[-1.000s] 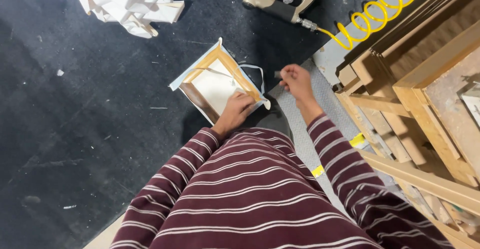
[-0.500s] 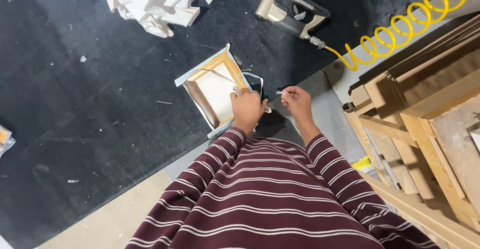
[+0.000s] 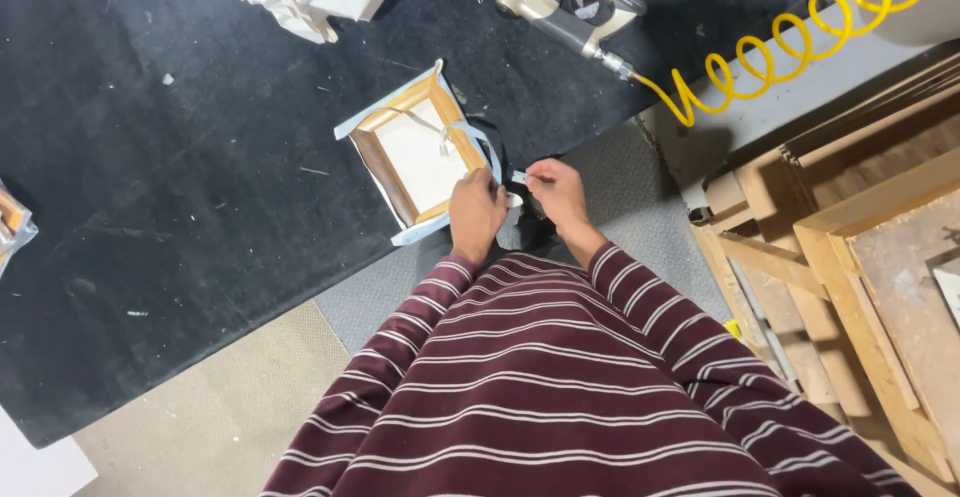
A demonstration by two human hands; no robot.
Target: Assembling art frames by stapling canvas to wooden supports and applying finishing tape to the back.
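A small canvas frame (image 3: pixel 418 154) lies face-down under the left hand (image 3: pixel 476 212), which presses its near corner; the right hand (image 3: pixel 556 187) pinches a strip (image 3: pixel 519 177) just beside it, edging apparently unfinished.

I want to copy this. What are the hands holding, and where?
The left hand grips the near edge of the small wooden frame. The right hand pinches the end of a thin pale strip between its fingertips.
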